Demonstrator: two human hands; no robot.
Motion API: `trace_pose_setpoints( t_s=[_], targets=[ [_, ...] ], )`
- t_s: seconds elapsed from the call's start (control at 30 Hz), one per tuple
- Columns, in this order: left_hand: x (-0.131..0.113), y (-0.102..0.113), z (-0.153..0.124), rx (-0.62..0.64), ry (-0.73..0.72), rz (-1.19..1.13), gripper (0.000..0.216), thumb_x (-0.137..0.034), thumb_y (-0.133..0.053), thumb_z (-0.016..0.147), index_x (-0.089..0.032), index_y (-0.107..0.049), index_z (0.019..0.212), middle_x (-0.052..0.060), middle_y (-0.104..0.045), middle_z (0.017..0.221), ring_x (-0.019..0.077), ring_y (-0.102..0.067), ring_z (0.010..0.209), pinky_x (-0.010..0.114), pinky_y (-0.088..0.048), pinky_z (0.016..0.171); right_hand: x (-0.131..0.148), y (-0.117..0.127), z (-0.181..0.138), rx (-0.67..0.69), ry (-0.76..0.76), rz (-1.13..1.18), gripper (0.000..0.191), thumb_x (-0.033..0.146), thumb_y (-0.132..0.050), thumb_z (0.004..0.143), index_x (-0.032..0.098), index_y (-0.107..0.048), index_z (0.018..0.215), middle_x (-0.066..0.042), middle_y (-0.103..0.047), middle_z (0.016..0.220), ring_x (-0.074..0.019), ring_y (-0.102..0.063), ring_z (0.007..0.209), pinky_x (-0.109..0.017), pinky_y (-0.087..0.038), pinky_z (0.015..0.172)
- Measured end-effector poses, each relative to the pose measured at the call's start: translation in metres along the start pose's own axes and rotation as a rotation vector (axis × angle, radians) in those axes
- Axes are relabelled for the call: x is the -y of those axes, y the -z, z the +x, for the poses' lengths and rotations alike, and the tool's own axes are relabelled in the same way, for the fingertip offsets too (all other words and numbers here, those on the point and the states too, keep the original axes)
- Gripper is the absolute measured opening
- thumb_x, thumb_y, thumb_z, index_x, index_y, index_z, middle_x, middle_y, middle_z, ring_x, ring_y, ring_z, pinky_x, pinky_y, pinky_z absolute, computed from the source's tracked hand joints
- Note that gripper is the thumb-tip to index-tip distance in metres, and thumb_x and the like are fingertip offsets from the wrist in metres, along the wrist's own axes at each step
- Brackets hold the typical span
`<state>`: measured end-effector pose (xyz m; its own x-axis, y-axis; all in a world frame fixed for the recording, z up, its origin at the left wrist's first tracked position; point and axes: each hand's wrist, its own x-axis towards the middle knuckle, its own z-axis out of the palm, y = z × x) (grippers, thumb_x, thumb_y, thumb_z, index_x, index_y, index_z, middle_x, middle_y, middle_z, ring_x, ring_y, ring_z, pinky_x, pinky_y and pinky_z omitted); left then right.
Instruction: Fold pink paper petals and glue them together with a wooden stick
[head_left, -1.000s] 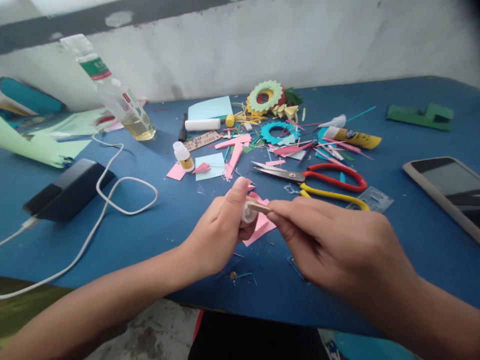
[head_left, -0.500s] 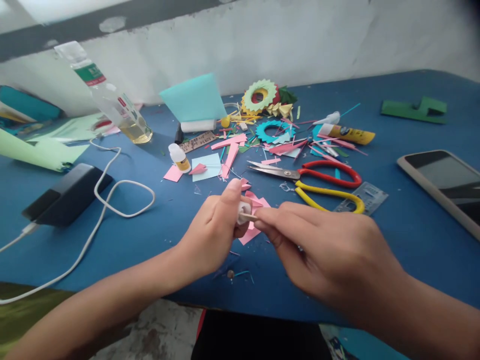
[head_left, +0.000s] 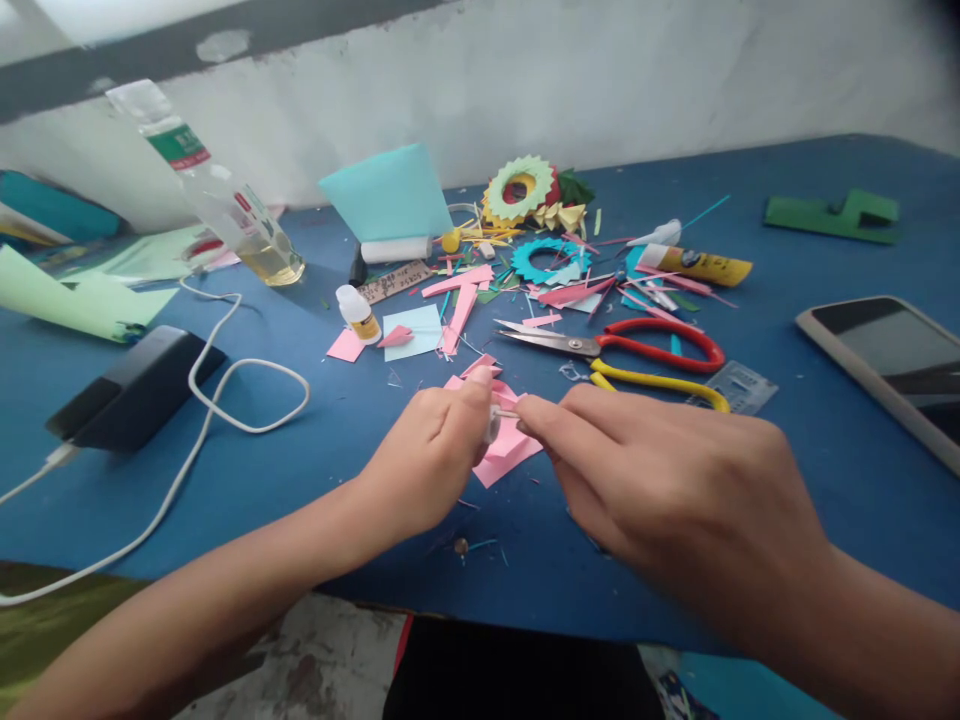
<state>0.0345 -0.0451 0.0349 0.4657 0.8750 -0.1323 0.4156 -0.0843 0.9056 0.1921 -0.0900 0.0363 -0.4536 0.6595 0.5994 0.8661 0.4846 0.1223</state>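
A blue tabletop, specked with clippings, is backed by a scuffed pale wall that is crossed at the upper left by a dark band. Below the near edge, a stained grey floor can be seen. Just above the tabletop's near middle, a small white piece is clasped in the left hand, whose thumb is pressed down over it. A thin stick is pinched between the closed fingertips of the right hand, with its left end at the white piece (whether it goes inside cannot be told). Pink paper is spread beneath and beyond both. Red-and-yellow scissors are laid open beyond the right hand, and a phone is set down at the far right. Toward the wall, paper scraps are strewn around a blue paper ring. At the left, a tilted-looking clear bottle is seen, partly filled with yellowish liquid.
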Motion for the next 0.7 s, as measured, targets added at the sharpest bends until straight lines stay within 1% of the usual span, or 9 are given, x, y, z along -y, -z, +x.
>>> trace_pose_setpoints(
  t_s=[0.07, 0.17, 0.27, 0.4, 0.5, 0.6, 0.7],
  targets=[
    [0.002, 0.002, 0.001, 0.069, 0.042, -0.050, 0.052, -0.037, -0.022, 0.093, -0.018, -0.031, 0.046, -0.005, -0.029, 0.043, 0.0074, -0.026, 0.042, 0.023, -0.023, 0.042, -0.002, 0.000, 0.001, -0.015, 0.028, 0.009, 0.029, 0.012, -0.043, 0.088, 0.019, -0.071, 0.087, 0.002, -0.053, 0.053, -0.0136, -0.047, 0.047, -0.029, -0.022, 0.045],
    [0.005, 0.006, 0.003, 0.216, 0.149, -0.189, 0.047, -0.040, -0.026, 0.091, -0.019, -0.030, 0.050, -0.006, -0.028, 0.044, 0.0070, -0.022, 0.040, 0.021, -0.020, 0.038, -0.007, 0.001, 0.004, -0.019, 0.099, 0.037, 0.032, 0.010, -0.040, 0.088, 0.019, -0.071, 0.089, 0.002, -0.057, 0.057, -0.0136, -0.047, 0.049, -0.029, -0.023, 0.046],
    [0.005, 0.009, 0.004, 0.350, 0.257, -0.289, 0.038, -0.036, -0.033, 0.087, -0.020, -0.029, 0.053, -0.007, -0.025, 0.045, 0.0062, -0.018, 0.038, 0.020, -0.014, 0.035, -0.014, 0.002, 0.007, -0.010, 0.176, 0.043, 0.034, 0.009, -0.038, 0.089, 0.018, -0.070, 0.085, 0.001, -0.058, 0.058, -0.0138, -0.049, 0.051, -0.029, -0.024, 0.047],
    [0.000, 0.011, 0.005, 0.511, 0.404, -0.389, 0.034, -0.034, -0.030, 0.083, -0.021, -0.022, 0.053, -0.008, -0.019, 0.043, 0.0056, -0.011, 0.036, 0.019, -0.008, 0.032, -0.022, 0.004, 0.009, -0.012, 0.271, 0.048, 0.033, 0.006, -0.039, 0.088, 0.018, -0.069, 0.083, 0.001, -0.057, 0.056, -0.0130, -0.048, 0.051, -0.029, -0.025, 0.048],
    [-0.002, 0.013, 0.005, 0.617, 0.470, -0.396, 0.032, -0.033, -0.034, 0.081, -0.021, -0.023, 0.054, -0.009, -0.020, 0.043, 0.0055, -0.010, 0.037, 0.019, -0.006, 0.032, -0.026, 0.004, 0.008, -0.013, 0.333, 0.072, 0.030, 0.008, -0.040, 0.090, 0.018, -0.068, 0.085, 0.001, -0.058, 0.059, -0.0130, -0.047, 0.054, -0.029, -0.027, 0.051],
    [-0.001, 0.014, 0.005, 0.636, 0.506, -0.343, 0.031, -0.031, -0.037, 0.079, -0.021, -0.023, 0.053, -0.009, -0.020, 0.043, 0.0052, -0.010, 0.037, 0.019, -0.006, 0.033, -0.029, 0.004, 0.007, 0.012, 0.370, 0.103, 0.032, 0.009, -0.037, 0.091, 0.019, -0.067, 0.085, 0.000, -0.059, 0.061, -0.0142, -0.046, 0.058, -0.030, -0.029, 0.054],
    [0.000, 0.018, 0.007, 0.578, 0.526, -0.298, 0.033, -0.032, -0.034, 0.081, -0.021, -0.024, 0.051, -0.008, -0.020, 0.042, 0.0052, -0.011, 0.036, 0.020, -0.006, 0.032, -0.029, 0.005, 0.008, 0.064, 0.409, 0.139, 0.033, 0.008, -0.037, 0.090, 0.019, -0.066, 0.081, 0.000, -0.060, 0.063, -0.0142, -0.047, 0.058, -0.031, -0.030, 0.054]
  ],
)
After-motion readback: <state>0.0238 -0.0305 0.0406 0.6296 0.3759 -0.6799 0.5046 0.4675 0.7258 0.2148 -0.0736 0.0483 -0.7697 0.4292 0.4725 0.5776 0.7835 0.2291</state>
